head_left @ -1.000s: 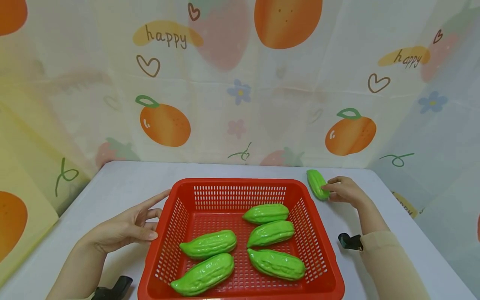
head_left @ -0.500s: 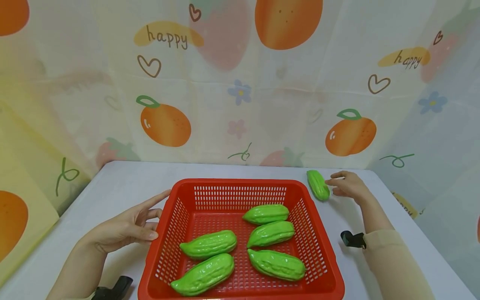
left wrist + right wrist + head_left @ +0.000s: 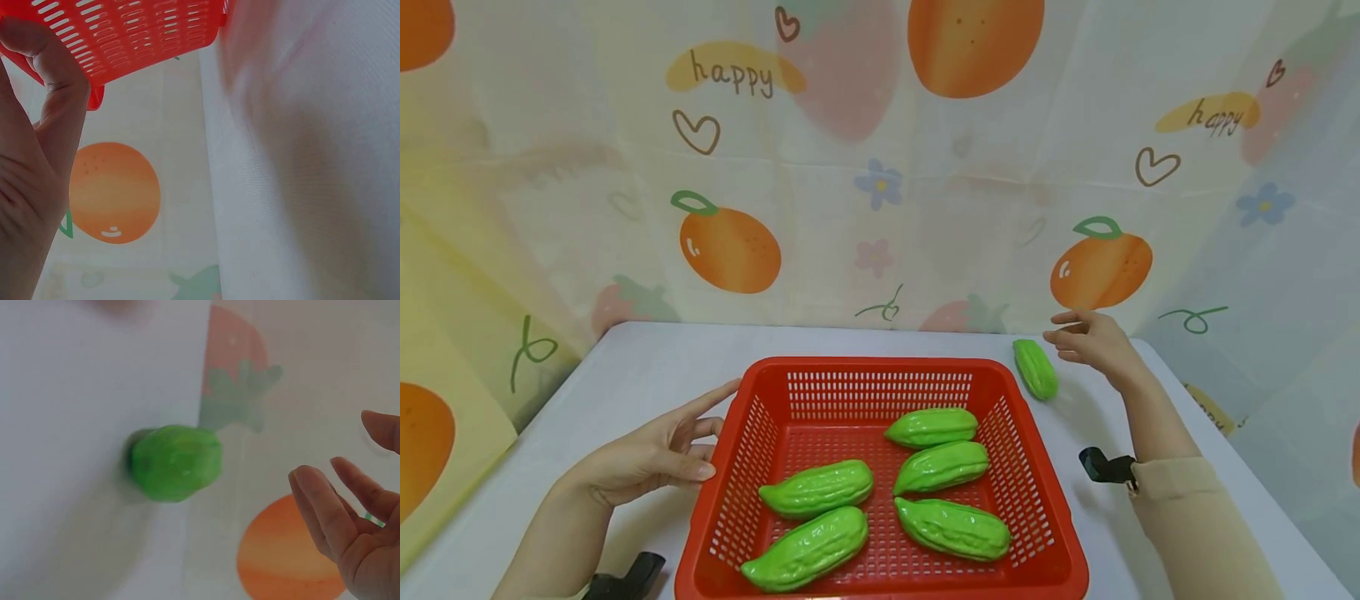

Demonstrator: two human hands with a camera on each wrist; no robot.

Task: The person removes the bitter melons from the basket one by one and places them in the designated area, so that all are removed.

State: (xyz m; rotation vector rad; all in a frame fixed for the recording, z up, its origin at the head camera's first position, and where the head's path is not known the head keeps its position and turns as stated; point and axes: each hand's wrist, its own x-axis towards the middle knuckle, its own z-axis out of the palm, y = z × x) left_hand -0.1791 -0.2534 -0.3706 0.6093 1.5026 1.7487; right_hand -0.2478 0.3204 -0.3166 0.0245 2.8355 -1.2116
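A red plastic basket with slotted walls holds several green bitter gourds. My left hand touches the outside of its left wall, fingers spread, with the thumb near the rim. The left wrist view shows that hand against the red slotted wall. Beyond the basket's far right corner, one more bitter gourd lies on the table. My right hand hovers just right of and above it, fingers loosely extended, holding nothing. In the right wrist view a gap separates the gourd from the fingers.
A white-covered table bears everything. Printed fabric with oranges and hearts hangs behind and at both sides. Black wrist devices stick out by both forearms.
My right hand was touching the loose bitter gourd, then drew off to the right and rose away. The gourd stays on the table. My left hand and the basket have not moved.
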